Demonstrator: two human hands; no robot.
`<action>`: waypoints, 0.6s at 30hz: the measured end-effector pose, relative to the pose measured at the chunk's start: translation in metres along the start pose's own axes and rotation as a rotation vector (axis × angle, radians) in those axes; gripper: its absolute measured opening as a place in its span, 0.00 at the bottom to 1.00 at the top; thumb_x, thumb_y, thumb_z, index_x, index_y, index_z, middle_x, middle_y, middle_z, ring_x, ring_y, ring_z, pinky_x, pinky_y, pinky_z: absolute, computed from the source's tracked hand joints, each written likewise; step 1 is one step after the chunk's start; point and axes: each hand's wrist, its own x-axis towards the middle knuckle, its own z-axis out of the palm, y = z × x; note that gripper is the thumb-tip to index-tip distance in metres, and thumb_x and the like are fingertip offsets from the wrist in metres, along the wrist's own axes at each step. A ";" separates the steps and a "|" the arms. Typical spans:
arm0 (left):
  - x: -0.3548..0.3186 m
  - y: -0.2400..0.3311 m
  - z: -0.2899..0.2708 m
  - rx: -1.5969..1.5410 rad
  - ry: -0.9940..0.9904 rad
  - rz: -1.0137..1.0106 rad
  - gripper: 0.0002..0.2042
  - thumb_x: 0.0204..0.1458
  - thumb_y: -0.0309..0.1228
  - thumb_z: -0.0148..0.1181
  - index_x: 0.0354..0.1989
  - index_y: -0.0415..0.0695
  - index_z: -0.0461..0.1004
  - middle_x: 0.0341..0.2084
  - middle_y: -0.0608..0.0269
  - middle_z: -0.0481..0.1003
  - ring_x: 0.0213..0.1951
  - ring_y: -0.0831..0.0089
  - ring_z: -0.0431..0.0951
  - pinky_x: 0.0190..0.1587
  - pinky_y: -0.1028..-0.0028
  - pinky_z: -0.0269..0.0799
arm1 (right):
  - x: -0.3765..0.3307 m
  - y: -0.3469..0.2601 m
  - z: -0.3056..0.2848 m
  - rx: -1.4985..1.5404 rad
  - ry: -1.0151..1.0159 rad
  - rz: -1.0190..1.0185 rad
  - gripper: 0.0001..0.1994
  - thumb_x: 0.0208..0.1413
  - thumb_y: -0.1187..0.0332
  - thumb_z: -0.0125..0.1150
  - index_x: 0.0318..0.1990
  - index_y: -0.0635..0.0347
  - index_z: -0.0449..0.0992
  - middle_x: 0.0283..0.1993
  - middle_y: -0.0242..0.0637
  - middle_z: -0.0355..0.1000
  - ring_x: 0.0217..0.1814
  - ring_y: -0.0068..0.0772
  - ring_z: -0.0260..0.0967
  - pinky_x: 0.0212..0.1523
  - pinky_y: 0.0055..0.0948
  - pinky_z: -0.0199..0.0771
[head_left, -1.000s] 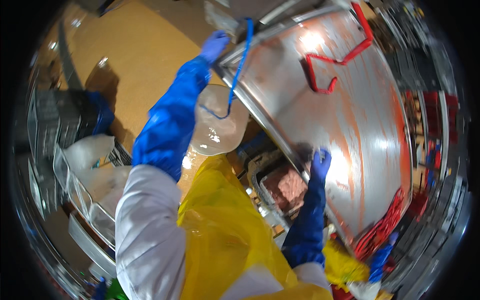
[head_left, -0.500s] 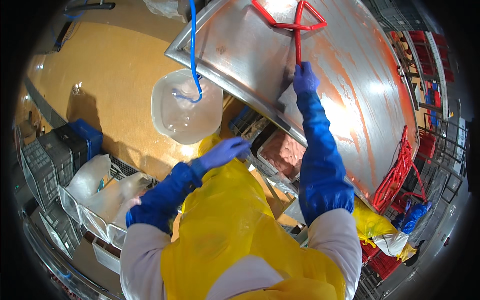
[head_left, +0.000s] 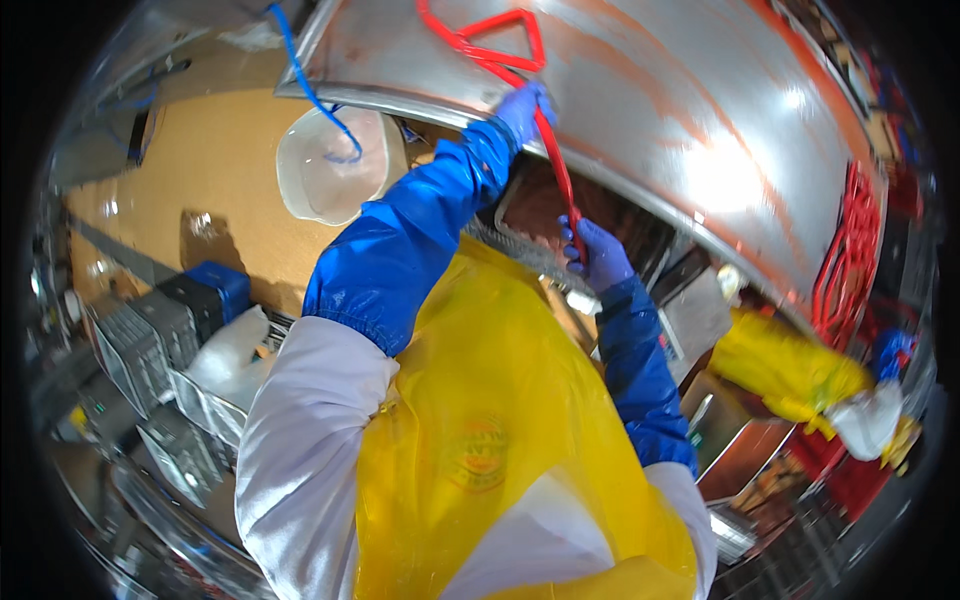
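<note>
Landmark: the steel tabletop (head_left: 700, 110), streaked red, is filling the upper right of the view.
Left hand: the gloved left hand (head_left: 525, 108) is closing around the red tool's handle (head_left: 552, 150) right at the tabletop's near edge.
Right hand: the gloved right hand (head_left: 598, 255) is gripping the same handle lower down, just below that edge.
Red tool: its triangular head (head_left: 500, 40) is lying on the tabletop, well in from the edge.
Tray: a tray of pinkish meat (head_left: 545, 205) is sitting under the tabletop's edge, between the two hands.
Bucket: a white bucket (head_left: 335, 165) with a blue hose (head_left: 305, 85) is standing on the floor beside the tabletop's left corner.
Progress: judging by the red streaks, much of the surface is remaining to be scraped.
</note>
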 end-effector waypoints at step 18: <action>-0.159 -0.136 0.012 0.253 -0.034 -0.348 0.20 0.65 0.45 0.51 0.50 0.39 0.75 0.45 0.50 0.80 0.44 0.56 0.81 0.49 0.57 0.77 | -0.035 0.052 -0.011 -1.343 0.364 -0.758 0.10 0.61 0.68 0.58 0.45 0.62 0.79 0.35 0.53 0.77 0.38 0.59 0.75 0.38 0.44 0.75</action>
